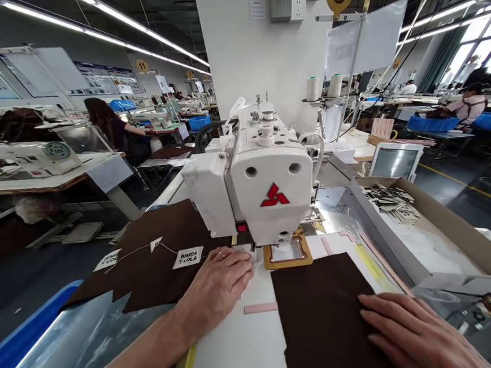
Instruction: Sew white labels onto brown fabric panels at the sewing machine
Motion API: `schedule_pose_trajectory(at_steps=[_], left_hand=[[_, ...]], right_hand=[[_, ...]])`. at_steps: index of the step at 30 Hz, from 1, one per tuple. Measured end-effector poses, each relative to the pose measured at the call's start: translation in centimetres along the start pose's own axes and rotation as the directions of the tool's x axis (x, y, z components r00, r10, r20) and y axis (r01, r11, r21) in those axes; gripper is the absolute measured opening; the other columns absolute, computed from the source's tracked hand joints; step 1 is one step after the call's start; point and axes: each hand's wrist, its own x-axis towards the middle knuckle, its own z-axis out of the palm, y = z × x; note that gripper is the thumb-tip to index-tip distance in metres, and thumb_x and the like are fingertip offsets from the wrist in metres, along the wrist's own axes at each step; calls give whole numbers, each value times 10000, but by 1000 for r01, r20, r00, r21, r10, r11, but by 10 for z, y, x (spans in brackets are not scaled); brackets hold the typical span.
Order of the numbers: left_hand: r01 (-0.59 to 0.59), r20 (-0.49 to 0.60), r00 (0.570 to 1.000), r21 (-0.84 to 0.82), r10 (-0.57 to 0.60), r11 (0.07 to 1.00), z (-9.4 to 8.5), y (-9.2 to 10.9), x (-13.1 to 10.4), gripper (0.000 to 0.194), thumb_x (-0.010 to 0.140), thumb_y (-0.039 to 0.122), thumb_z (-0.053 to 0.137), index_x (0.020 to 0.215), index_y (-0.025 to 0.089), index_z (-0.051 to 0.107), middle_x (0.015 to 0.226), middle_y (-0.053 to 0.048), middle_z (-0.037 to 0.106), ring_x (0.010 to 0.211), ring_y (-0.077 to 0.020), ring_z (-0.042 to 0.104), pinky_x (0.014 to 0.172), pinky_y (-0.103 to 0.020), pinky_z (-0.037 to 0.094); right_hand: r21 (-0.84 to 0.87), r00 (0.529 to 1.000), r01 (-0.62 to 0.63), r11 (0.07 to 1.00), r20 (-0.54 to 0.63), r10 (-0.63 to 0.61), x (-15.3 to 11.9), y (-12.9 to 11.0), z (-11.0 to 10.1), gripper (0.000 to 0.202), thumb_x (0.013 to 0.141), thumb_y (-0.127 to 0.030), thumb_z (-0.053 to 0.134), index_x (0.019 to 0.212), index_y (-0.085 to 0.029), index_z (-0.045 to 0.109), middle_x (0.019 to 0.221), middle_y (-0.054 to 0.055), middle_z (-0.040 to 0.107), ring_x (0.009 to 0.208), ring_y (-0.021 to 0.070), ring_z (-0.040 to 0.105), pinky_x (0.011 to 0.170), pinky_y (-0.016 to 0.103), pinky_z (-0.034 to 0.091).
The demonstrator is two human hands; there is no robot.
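My left hand [219, 282] rests on the white work plate [241, 349], just left of the sewing machine head [271, 182]. Its fingers are drawn together and curled, fingertips near the needle area; whatever they may hold is hidden. My right hand [413, 324] lies with fingers extended on the right edge of a dark brown fabric piece [324, 314]. That fabric's far edge meets a yellowish clamp frame [288, 263] under the machine. Left of my left hand, another brown fabric [150, 271] bears a white label [188, 257] printed "BIMBA Y LOLA", with a thread running from it.
An open cardboard box [454, 241] with many small labels stands at the right, before a tilted screen [396, 159]. Two thread cones [313, 89] stand behind the machine. A blue bin [32, 337] is at lower left. Other people sit at machines farther back.
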Motion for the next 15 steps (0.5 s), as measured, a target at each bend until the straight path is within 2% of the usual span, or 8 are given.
schedule_pose_trajectory(at_steps=[3,6,9,12,15], left_hand=[[-9,-13,1000,-23,8,1000,-3,5,-1,249,1088,154,453,1048,206,693,1133,-42,746,1115,-219,682,1090,-450,469],[-29,-23,999,-43,28,999,-17,17,-11,221,1080,120,453,1051,187,661,1142,-46,722,1143,-192,650,1156,-418,425],[-89,-31,996,-55,87,995,-35,32,-31,170,1052,98,502,1100,175,645,1249,-69,689,1249,-186,593,1169,-347,420],[-159,7,987,-7,159,987,-47,46,-57,236,1010,68,484,1124,172,663,1284,-86,690,1294,-188,582,1179,-304,421],[-237,-63,969,22,238,971,-50,55,-79,197,947,138,539,926,241,705,1148,-36,761,1183,-217,664,1192,-367,447]], right_hand=[[58,997,-66,996,33,65,-5,4,1,325,1119,-407,457,1162,-270,749,1213,16,787,1028,223,769,831,309,634],[90,991,-130,987,45,126,-13,7,5,299,1116,-398,467,1170,-279,736,1238,17,773,1072,224,751,861,305,627],[101,984,-173,980,50,169,-18,8,8,264,1100,-374,497,1198,-276,721,1275,23,754,1107,230,735,877,314,624],[104,981,-186,977,66,180,-18,7,8,247,1086,-365,522,1212,-278,716,1295,23,743,1125,240,728,876,330,628],[111,979,-195,975,89,185,-15,7,6,247,1079,-371,536,1207,-278,725,1305,35,739,1138,254,725,894,353,634]])
